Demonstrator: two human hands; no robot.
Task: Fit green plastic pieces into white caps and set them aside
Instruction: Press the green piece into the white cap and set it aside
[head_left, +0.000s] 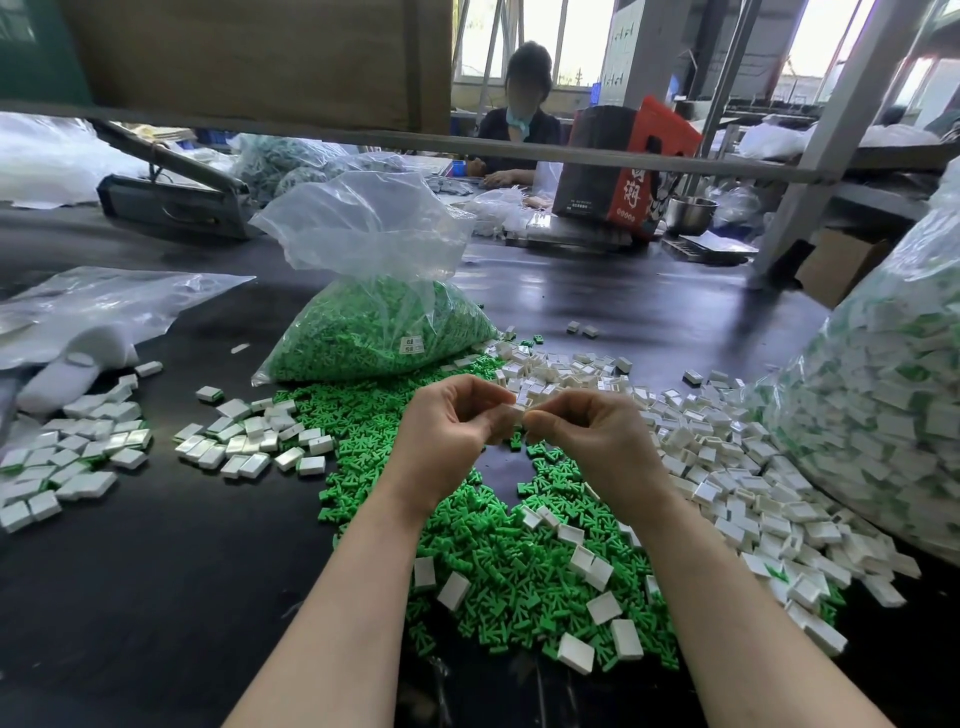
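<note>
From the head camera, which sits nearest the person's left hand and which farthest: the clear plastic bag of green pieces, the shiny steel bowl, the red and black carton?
Measured from the left hand:
1. Clear plastic bag of green pieces, just beyond the hand on the table.
2. Red and black carton, farther back, to the right.
3. Shiny steel bowl, right of the carton; close to it in distance, so the last two are barely separable.

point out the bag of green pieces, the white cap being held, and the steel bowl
bag of green pieces (363, 338): head view, on the green-filled lower body.
white cap (515, 414): head view, on its face showing between both hands' fingertips.
steel bowl (690, 214): head view, on its outer wall.
</note>
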